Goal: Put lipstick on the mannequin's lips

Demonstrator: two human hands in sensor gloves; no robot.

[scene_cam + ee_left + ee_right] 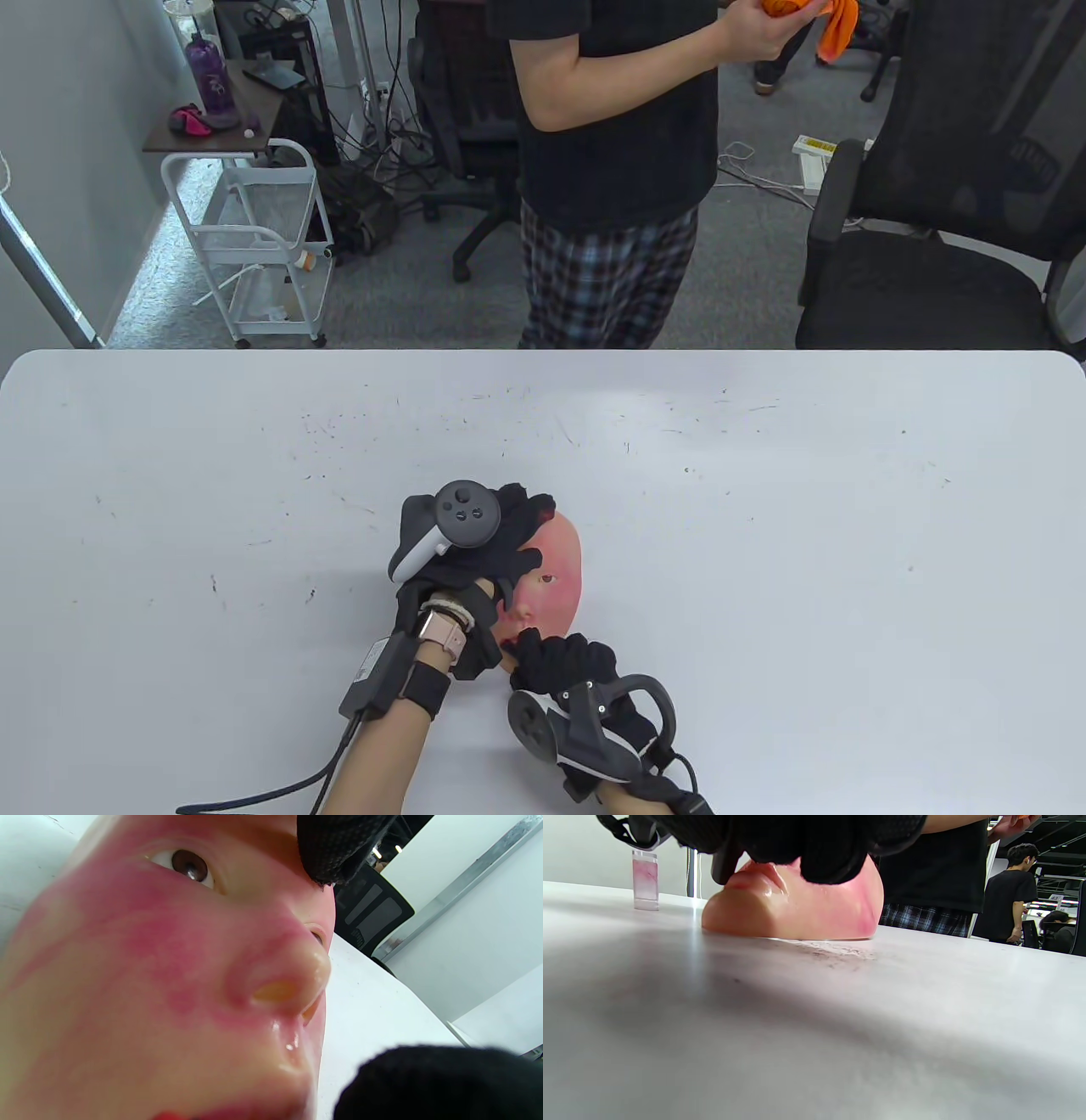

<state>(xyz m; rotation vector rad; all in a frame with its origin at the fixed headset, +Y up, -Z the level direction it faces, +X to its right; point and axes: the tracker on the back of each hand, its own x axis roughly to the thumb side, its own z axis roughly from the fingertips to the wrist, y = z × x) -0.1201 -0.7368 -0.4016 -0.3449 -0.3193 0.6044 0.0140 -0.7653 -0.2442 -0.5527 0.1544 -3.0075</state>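
Mannequin face (556, 577) lies on table (764, 509), left fingers (517, 562) steadying its forehead, right fingers (551, 658) curled at its lips.

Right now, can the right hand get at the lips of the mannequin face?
Probably yes. The right hand is already at the mouth end of the mannequin face, its dark tool tip at the lips. The left hand rests higher, on the forehead.
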